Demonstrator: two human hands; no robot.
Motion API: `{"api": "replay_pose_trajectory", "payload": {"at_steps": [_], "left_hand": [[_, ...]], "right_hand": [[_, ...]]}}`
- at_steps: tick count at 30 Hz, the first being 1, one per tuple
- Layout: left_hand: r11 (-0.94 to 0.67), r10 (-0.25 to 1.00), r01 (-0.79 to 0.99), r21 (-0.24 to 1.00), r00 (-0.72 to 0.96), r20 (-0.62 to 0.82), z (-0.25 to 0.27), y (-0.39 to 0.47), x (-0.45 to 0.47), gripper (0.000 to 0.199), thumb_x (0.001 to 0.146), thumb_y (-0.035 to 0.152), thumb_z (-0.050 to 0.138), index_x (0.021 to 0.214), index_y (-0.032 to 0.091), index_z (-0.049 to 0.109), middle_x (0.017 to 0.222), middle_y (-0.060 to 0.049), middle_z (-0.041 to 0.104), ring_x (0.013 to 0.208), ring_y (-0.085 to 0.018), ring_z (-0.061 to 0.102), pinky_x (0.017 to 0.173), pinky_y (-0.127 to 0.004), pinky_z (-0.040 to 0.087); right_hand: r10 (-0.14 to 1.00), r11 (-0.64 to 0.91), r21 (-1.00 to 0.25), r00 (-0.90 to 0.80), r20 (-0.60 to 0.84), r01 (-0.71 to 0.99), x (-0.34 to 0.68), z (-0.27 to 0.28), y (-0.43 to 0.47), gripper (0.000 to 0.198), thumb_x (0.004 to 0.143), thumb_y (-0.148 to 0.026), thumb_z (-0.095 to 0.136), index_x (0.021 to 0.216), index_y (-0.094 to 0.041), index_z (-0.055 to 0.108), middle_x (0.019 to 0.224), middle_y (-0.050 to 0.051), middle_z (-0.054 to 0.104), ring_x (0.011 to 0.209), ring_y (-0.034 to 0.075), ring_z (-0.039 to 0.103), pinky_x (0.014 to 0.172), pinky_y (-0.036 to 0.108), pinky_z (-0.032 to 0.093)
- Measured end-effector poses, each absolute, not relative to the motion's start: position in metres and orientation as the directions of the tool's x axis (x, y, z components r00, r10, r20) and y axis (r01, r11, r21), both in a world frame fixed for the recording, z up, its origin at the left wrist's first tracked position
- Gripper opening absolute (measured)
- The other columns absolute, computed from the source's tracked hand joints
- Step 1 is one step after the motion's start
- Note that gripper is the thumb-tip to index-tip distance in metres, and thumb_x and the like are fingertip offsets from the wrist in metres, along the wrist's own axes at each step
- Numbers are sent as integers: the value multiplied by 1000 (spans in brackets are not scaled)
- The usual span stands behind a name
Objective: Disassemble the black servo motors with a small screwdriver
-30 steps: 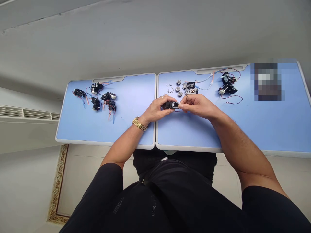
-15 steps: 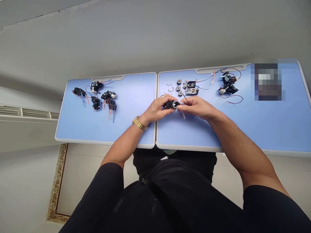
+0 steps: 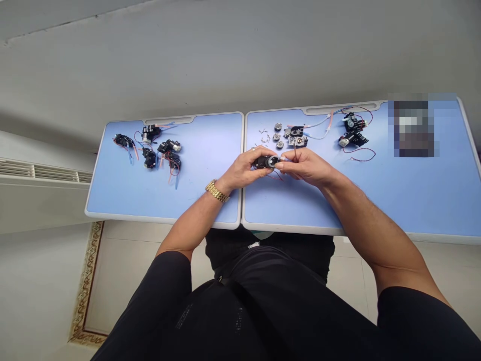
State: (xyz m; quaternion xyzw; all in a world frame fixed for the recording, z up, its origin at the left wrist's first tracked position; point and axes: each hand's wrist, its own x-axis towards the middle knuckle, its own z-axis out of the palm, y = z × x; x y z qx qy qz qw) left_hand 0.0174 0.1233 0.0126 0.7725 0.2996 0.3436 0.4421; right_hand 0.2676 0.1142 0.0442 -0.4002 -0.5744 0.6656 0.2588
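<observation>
A small black motor unit [image 3: 262, 162] with a grey round end is wrapped in the fingers of my left hand [image 3: 246, 168], above the right-hand table. Closed beside it, my right hand [image 3: 306, 166] has thumb and forefinger pinched at the unit's grey end. A thin, dark rod-shaped tool [image 3: 295, 151] sticks up out of that hand; its exact kind is too small to make out. Thin red wires [image 3: 277, 175] hang below the unit. What lies between the right fingertips is mostly hidden.
Round metal motors [image 3: 277, 136], scattered screws [image 3: 265, 138] and opened black housings [image 3: 298, 141] lie just beyond my hands. Wired motor units [image 3: 352, 138] sit farther right. Several similar units [image 3: 151, 133] with tubes are on the left table [image 3: 124, 195]. A blurred patch covers the far right.
The tool in my right hand has swung from leaning left to nearly upright. The orange tube end that hung below the unit no longer shows there.
</observation>
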Motion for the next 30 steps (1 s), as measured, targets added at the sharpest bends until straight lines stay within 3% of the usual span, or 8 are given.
{"api": "replay_pose_trajectory", "payload": {"at_steps": [11, 14, 19, 30], "left_hand": [[-262, 804, 93, 961, 571, 164, 15, 122, 18, 41, 98, 51, 85, 130, 27, 76, 122, -8, 77, 103, -21, 72, 88, -37, 60], [-288, 802, 100, 952, 568, 183, 15, 123, 17, 40, 98, 49, 85, 130, 27, 76, 123, -8, 77, 105, -21, 72, 90, -38, 59], [-405, 786, 152, 902, 561, 258, 12, 124, 17, 37, 99, 46, 83, 130, 28, 76, 125, -9, 78, 111, -23, 73, 99, -44, 60], [-509, 741, 111, 853, 561, 369, 10, 123, 21, 33, 103, 40, 82, 132, 28, 75, 125, -9, 79, 113, -23, 74, 104, -46, 60]], "right_hand": [[814, -172, -985, -560, -150, 13, 266, 42, 111, 66, 81, -80, 91, 65, -23, 61, 48, -6, 51, 45, 8, 40, 52, 30, 30], [816, -189, -982, -556, -158, 1, 266, 42, 111, 64, 81, -78, 92, 67, -23, 64, 47, -6, 52, 44, 8, 40, 51, 30, 30], [805, -273, -961, -537, -253, 42, 267, 41, 114, 65, 73, -75, 99, 66, -21, 64, 62, -1, 66, 47, 7, 44, 48, 29, 27], [816, -254, -967, -532, -225, 21, 265, 42, 113, 70, 76, -76, 97, 61, -23, 53, 50, -7, 48, 44, 5, 35, 45, 27, 21]]}}
